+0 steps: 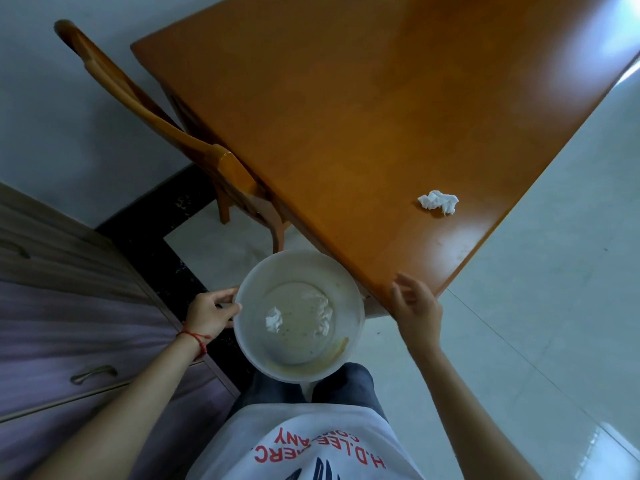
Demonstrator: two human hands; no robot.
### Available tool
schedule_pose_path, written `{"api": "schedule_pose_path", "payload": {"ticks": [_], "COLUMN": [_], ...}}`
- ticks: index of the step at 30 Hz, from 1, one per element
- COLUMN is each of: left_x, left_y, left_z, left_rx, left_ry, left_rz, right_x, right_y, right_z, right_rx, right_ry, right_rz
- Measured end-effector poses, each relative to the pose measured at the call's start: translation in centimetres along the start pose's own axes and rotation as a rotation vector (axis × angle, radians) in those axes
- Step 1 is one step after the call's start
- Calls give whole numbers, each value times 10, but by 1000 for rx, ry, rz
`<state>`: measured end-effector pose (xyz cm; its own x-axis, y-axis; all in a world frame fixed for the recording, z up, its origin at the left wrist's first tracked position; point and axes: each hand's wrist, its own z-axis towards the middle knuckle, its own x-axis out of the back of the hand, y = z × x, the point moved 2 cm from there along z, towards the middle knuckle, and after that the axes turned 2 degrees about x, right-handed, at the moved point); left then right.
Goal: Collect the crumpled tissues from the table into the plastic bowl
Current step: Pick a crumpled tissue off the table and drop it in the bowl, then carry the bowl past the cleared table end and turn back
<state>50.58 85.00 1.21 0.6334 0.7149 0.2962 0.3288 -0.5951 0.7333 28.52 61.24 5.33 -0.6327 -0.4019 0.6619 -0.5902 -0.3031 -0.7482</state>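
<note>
Left hand (pixel 211 311) clamped on plastic bowl (pixel 346 355) rim, 2 tissues (pixel 275 319) inside. Right hand (pixel 415 304) empty, fingers spread, at bench (pixel 346 116) corner. 1 tissue (pixel 438 201) beyond right hand; to be pinched whole, bowl kept level beneath edge.

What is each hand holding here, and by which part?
The left hand grips the plastic bowl by its rim. The right hand holds nothing.

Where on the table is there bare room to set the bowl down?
Nearly all of the table is bare: the whole stretch from the chair side across to the far edge. The only thing on it is one crumpled tissue near the right edge. The near corner is taken up by the right hand; the left hand holds the bowl off the table.
</note>
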Motion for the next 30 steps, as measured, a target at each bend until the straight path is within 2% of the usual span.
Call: {"api": "schedule_pose_path", "payload": {"ticks": [5, 8, 18, 30], "left_x": [1, 1, 0, -2], "left_y": [0, 1, 5, 1], "left_z": [1, 2, 0, -3], "left_rx": [-3, -4, 3, 17], "left_ry": [4, 1, 2, 6], "left_rz": [15, 19, 19, 20], "right_x": [11, 13, 1, -1], "right_y": [-7, -4, 8, 13], "right_z": [64, 99, 168, 156], "right_rx": [-5, -51, -131, 25], "right_ry": [162, 201, 53, 79], "right_rz": [23, -39, -237, -225]}}
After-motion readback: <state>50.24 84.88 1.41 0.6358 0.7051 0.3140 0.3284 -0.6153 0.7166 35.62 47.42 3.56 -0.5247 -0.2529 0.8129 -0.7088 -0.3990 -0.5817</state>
